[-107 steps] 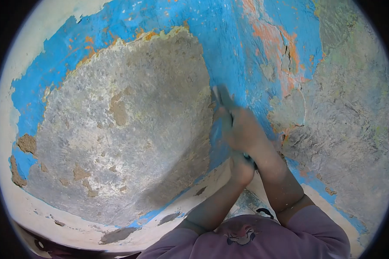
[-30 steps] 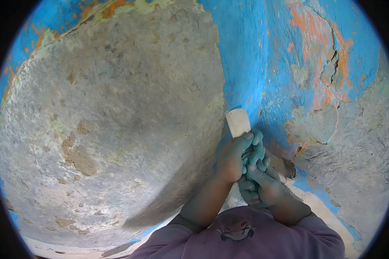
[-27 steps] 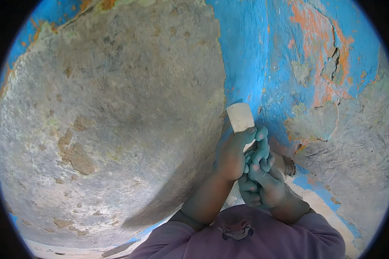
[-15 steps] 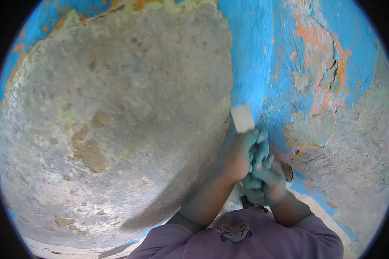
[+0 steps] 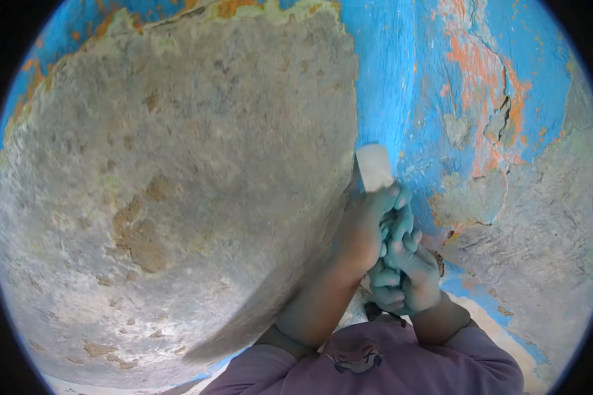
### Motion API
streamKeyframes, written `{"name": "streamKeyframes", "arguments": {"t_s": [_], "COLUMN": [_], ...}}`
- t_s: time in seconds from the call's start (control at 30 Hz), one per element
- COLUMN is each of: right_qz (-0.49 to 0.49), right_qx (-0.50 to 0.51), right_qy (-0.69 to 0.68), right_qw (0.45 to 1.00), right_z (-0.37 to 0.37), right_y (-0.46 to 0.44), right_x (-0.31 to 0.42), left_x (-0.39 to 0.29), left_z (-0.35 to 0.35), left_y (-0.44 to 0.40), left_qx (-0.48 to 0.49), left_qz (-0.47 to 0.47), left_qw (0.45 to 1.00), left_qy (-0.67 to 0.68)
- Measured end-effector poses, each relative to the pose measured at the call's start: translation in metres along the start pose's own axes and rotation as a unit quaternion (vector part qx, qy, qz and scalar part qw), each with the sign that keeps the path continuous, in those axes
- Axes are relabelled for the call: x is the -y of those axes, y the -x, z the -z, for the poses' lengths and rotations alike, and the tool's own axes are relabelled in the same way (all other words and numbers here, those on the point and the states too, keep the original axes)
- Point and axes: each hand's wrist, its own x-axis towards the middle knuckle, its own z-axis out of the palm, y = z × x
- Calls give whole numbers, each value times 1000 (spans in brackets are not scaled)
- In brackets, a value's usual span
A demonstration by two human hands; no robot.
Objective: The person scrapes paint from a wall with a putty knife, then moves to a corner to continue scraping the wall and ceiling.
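A scraper with a pale, flat, rectangular blade (image 5: 375,167) lies against the blue painted strip (image 5: 383,79) in the wall's corner, its blade pointing up. Wrapped around it just below the blade is my left hand (image 5: 374,220), fingers closed. My right hand (image 5: 412,280) is closed lower down, close under the left, also gripping the tool. The handle is hidden by the fingers of both hands. Bluish-green dust or paint seems to coat my fingers.
Left of the corner is a large bare grey plaster patch (image 5: 244,131) with brown chipped spots. On the right wall, blue paint peels over orange (image 5: 474,72), with a dark crack (image 5: 505,115). Rough grey plaster (image 5: 540,217) lies below it. A pale surface runs along the wall's foot.
Both hands and the scraper have shifted slightly; the blade is a little higher along the blue strip and slightly further right. The grip looks the same.
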Motion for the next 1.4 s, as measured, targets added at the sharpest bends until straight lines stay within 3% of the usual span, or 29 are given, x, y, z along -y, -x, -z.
{"name": "streamKeyframes", "arguments": {"t_s": [0.17,0.23,0.27,0.43,0.5,0.63,0.77,0.97,1.13,1.27,1.4], "right_qz": [0,63,9,24,-22,7,-2,0,-17,-15,3], "right_qx": [28,-3,-22,20,-1,9,0,-2,28,43,10], "right_qy": [24,58,15,44,44,40,36,52,54,55,83], "right_qw": [999,996,1000,999,999,999,999,999,998,997,997], "right_z": [12,9,-2,1,19,6,14,13,37,40,34], "right_y": [2,-1,3,7,5,9,7,12,-1,-6,-6], "right_x": [-15,-22,-11,-3,-16,-10,-9,-10,-7,-11,-6], "left_x": [25,28,17,16,34,22,25,28,35,30,33], "left_z": [19,24,14,11,22,15,8,10,10,12,13], "left_y": [6,8,7,5,8,6,7,10,2,1,-3], "left_qx": [32,23,12,34,30,46,14,20,-13,-47,-14], "left_qz": [7,-4,-8,-44,-7,-4,-28,20,-47,-39,-51], "left_qw": [997,998,1000,998,994,999,998,997,998,998,998], "left_qy": [76,61,20,1,103,21,46,69,25,6,14]}}
